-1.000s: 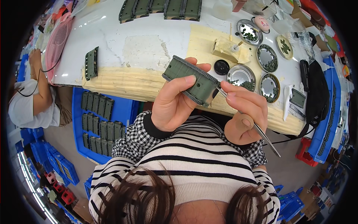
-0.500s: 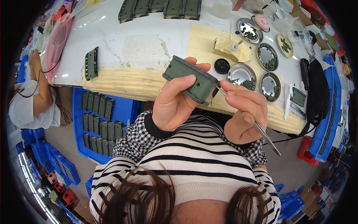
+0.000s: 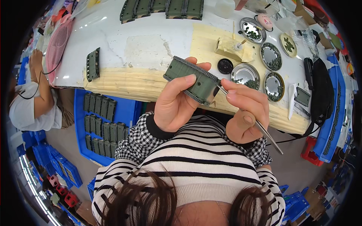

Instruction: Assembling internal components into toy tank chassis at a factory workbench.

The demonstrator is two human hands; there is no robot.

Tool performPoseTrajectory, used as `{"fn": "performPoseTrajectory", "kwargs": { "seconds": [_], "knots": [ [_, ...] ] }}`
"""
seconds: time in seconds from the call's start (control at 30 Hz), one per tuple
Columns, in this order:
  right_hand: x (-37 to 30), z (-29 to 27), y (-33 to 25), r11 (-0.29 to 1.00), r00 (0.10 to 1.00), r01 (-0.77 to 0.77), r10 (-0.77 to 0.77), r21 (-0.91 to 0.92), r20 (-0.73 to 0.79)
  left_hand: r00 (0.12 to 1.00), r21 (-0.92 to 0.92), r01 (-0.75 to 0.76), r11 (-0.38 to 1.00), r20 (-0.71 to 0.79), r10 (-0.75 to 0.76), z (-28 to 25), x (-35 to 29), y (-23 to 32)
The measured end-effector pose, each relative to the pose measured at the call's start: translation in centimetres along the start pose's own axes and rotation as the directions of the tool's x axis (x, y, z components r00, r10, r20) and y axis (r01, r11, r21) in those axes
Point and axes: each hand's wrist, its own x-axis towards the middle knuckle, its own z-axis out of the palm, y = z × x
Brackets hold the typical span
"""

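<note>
My left hand holds a green model tank hull with tracks, tilted, thumb on its flat face and fingers behind. Closed round a pair of metal tweezers, my right hand brings their tip to the right end of the hull. Whether the tips grip a tiny part there is too small to tell. Near my right hand stand round metal dishes of small green parts and a black round cap.
A blue tray with several green hulls sits below the table edge at left. A single hull lies on the table, and more line the far edge. A yellowish block stands by the dishes. At far left is another person's arm.
Both hands have shifted very slightly left, with the hull and tweezers. The tweezers' tip stays at the hull's right end.
</note>
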Motion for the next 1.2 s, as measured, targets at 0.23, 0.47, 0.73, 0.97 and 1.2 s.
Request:
{"fn": "performPoseTrajectory", "kwargs": {
  "seconds": [0.23, 0.47, 0.73, 0.97, 1.2],
  "knots": [
    [0.3, -4.2, 2.0, 0.969, 0.966, -0.212, 0.187, -0.130, -0.179, 0.992, 0.226, -0.042, 0.973, -0.106, 0.067, 1.0, -0.3, 1.3],
    [-1.1, -6.0, 3.8, 0.896, 0.937, -0.321, 0.347, -0.306, 0.033, 0.995, 0.375, 0.018, 0.927, -0.100, 0.021, 0.6, 0.0, 1.6],
    [-0.2, -5.8, 4.1, 0.859, 0.956, -0.212, 0.281, -0.465, 0.083, 0.988, 0.522, 0.070, 0.850, -0.152, 0.012, 1.5, -0.2, 1.5],
    [-0.1, -5.4, 4.4, 0.868, 0.963, -0.233, 0.268, -0.438, 0.020, 0.996, 0.613, -0.034, 0.790, -0.048, 0.080, 2.2, -0.2, 1.0],
    [0.1, -5.4, 4.5, 0.857, 0.957, -0.233, 0.287, -0.459, 0.051, 0.997, 0.622, 0.028, 0.783, -0.072, 0.022, 0.9, -0.2, 1.1]
  ]
}}
